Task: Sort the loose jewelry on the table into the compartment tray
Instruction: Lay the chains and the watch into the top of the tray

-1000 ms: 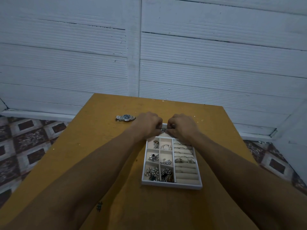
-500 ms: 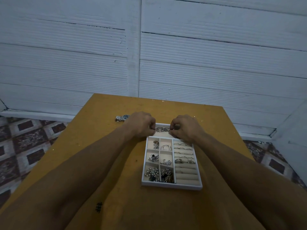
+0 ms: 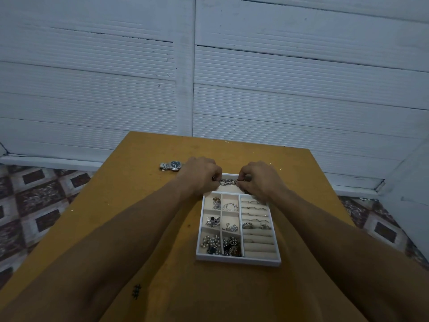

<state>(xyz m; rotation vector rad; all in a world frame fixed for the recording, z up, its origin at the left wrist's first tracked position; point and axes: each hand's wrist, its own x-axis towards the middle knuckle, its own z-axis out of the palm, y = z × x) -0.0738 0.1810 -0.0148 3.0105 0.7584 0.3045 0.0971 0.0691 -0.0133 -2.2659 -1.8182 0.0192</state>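
Note:
A white compartment tray [image 3: 236, 260] lies on the yellow table [image 3: 144, 205]. Its small cells hold silver pieces and beads, and its right side has ring rolls with several rings. Over the tray's far long compartment, a silver chain bracelet [image 3: 228, 182] is stretched flat between my two hands. My left hand [image 3: 199, 175] pinches its left end. My right hand [image 3: 257, 180] pinches its right end. A silver wristwatch [image 3: 171, 165] with a dark dial lies loose on the table, just left of my left hand.
The table's far edge stands close to a white slatted wall [image 3: 209, 77]. Patterned floor tiles [image 3: 34, 201] show on both sides of the table. My forearms cover much of the near table.
My hands have drawn apart over the tray's far end, pulling the bracelet out from a small bunch into a straight line. The watch, briefly half hidden, shows fully again.

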